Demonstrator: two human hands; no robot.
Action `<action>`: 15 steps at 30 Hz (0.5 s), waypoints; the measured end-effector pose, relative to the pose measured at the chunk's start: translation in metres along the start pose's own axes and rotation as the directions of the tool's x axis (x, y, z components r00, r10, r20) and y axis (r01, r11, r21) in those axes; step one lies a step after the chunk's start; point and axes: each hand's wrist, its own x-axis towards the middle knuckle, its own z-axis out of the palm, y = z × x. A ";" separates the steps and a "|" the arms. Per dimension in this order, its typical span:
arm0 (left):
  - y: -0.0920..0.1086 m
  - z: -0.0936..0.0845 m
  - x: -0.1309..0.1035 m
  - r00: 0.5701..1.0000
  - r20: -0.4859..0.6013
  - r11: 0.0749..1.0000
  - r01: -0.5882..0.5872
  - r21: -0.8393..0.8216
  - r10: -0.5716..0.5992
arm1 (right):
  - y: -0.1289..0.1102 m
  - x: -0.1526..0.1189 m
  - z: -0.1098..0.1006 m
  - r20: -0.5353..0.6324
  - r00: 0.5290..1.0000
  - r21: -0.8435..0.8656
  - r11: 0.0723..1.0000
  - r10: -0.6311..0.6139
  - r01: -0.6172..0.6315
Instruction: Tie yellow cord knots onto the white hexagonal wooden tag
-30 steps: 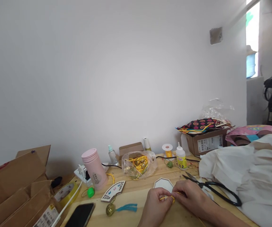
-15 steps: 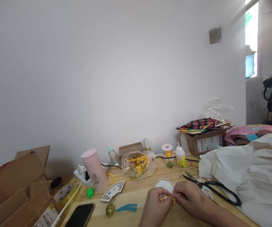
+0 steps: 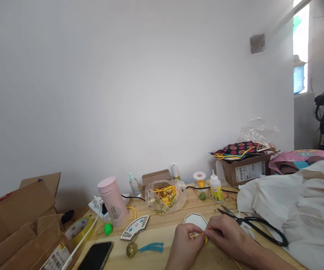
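Pinches with closed fingertips of left hand (image 3: 186, 245) and right hand (image 3: 227, 235) the yellow cord (image 3: 206, 240), thin, with small loop between them.

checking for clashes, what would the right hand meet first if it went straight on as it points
The left hand, most likely: its fingers pinch the yellow cord just ahead, though depth is unclear.

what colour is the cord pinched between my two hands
The thin cord is yellow, showing best in the head view, at the fingertips.
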 end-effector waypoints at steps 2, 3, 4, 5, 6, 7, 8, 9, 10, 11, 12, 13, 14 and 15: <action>0.000 0.000 0.000 1.000 -0.001 1.000 0.005 0.001 -0.005 | 0.000 0.000 0.000 0.005 1.000 0.006 1.000 -0.014 0.014; -0.001 0.000 0.000 1.000 0.005 1.000 0.006 0.002 -0.006 | 0.000 0.000 0.000 0.003 1.000 0.005 1.000 -0.010 0.010; -0.002 0.000 0.000 1.000 0.005 1.000 0.004 0.003 -0.004 | 0.000 0.000 -0.001 -0.002 1.000 0.004 1.000 -0.002 0.002; -0.003 0.000 0.000 1.000 0.004 1.000 0.003 0.008 -0.003 | -0.001 0.000 -0.001 -0.009 1.000 0.004 1.000 0.008 -0.008; -0.003 0.001 0.000 1.000 0.004 1.000 0.008 0.013 -0.008 | -0.001 0.000 -0.002 -0.019 1.000 0.005 1.000 0.019 -0.019; -0.004 0.001 0.000 1.000 0.003 1.000 0.015 0.017 -0.015 | -0.001 0.000 -0.003 -0.028 0.999 0.008 1.000 0.026 -0.025; -0.004 0.001 0.000 1.000 0.004 1.000 0.020 0.014 -0.021 | -0.001 0.001 -0.003 -0.031 0.999 0.012 1.000 0.026 -0.026; -0.004 0.001 0.000 1.000 0.009 1.000 0.026 0.004 -0.026 | -0.001 0.001 -0.004 -0.028 0.999 0.018 1.000 0.022 -0.022; -0.004 0.001 0.000 0.999 0.016 1.000 0.029 -0.008 -0.029 | -0.001 0.001 -0.004 -0.021 1.000 0.021 1.000 0.017 -0.017; -0.004 0.001 -0.001 0.999 0.022 0.999 0.027 -0.021 -0.027 | -0.001 0.002 -0.004 -0.011 1.000 0.023 1.000 0.011 -0.011; -0.003 0.001 -0.001 1.000 0.021 0.999 0.020 -0.032 -0.020 | -0.002 0.002 -0.005 -0.003 1.000 0.023 1.000 0.006 -0.006; -0.002 0.001 -0.001 1.000 0.021 0.999 0.014 -0.038 -0.013 | -0.002 0.002 -0.005 0.002 1.000 0.022 1.000 0.006 -0.006; -0.002 0.001 -0.002 1.000 0.025 0.999 0.010 -0.037 -0.009 | -0.003 0.002 -0.005 0.004 1.000 0.021 1.000 0.009 -0.009; -0.001 0.001 -0.002 1.000 0.026 0.999 0.010 -0.036 -0.009 | -0.004 0.001 -0.006 0.006 1.000 0.020 1.000 0.014 -0.014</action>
